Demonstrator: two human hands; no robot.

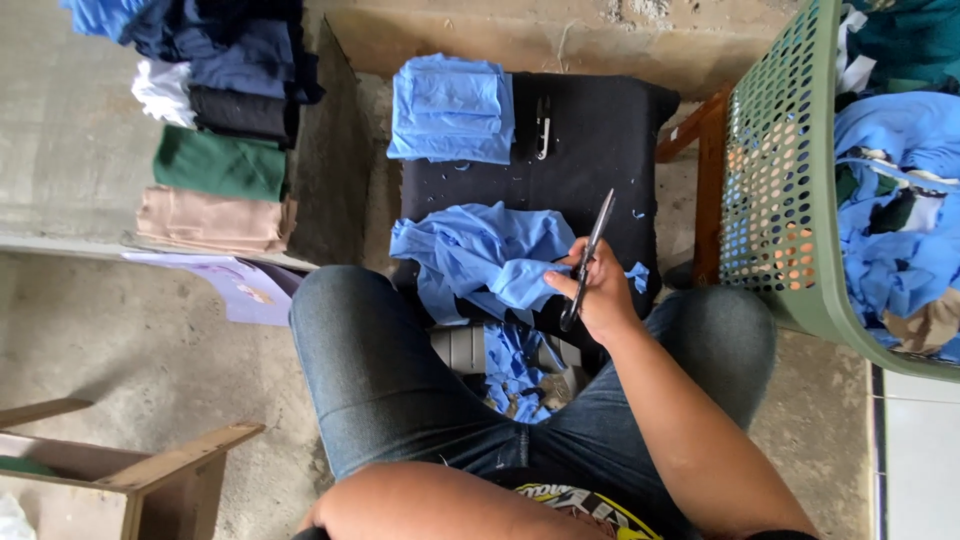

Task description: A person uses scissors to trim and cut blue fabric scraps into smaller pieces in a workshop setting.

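head view: the person sits with both knees in blue jeans, looking down on a black padded stool top (pixel 600 130). the right hand (pixel 603 290) is closed around the handles of a pair of long dark metal scissors (pixel 590 258), fingers curled through and about the loops; the blades are shut together and point up and slightly right, away from the body. the scissors' tip lies over the black surface, just right of a crumpled light blue cloth piece (pixel 480 258) that rests on the near edge of the stool, touching the right hand's fingers at its right end. the left hand is not visible; only the left forearm shows at the bottom edge, so i cannot tell what its fingers do.

at the far left corner of the stool lies a neatly folded stack of light blue cloth (pixel 452 108), and beside it a small black and white clip-like tool (pixel 542 127). between the knees, below the stool, sits a heap of blue fabric scraps (pixel 515 370). to the right stands a green perforated plastic laundry basket (pixel 780 190) filled with blue garments. on the upper left, a pile of folded clothes in navy, white, black, green and beige (pixel 220 130) rests on a concrete ledge. a wooden frame (pixel 150 470) shows at lower left.
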